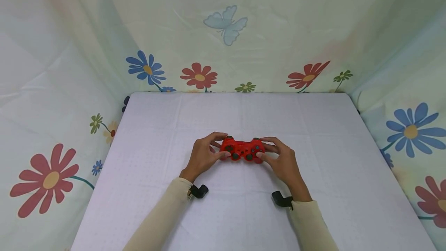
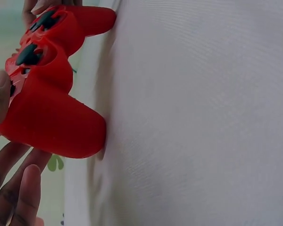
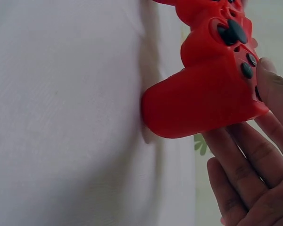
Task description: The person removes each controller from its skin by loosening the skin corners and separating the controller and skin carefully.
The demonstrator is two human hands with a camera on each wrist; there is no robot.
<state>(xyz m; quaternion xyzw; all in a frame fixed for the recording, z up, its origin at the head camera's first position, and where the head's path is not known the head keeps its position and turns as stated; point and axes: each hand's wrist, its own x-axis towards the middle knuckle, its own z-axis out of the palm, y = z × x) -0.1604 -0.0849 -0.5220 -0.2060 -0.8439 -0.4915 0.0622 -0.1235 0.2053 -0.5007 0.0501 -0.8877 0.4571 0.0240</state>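
A red game controller (image 1: 242, 148) with dark thumbsticks and buttons is held between both hands near the middle of the table. My left hand (image 1: 204, 154) grips its left end, thumb on the face and fingers behind. At the other end my right hand (image 1: 283, 160) grips it the same way, the thumb by the face buttons. In the left wrist view the handle of the controller (image 2: 56, 120) points down to the cloth, its tip at or very near it. The right wrist view shows the other handle of the controller (image 3: 193, 101) likewise.
A white cloth covers the table (image 1: 167, 123). Flowered curtains (image 1: 268, 30) hang behind it and on both sides. A small black wrist camera (image 1: 199, 191) sits on the left wrist, another black camera (image 1: 281, 199) on the right.
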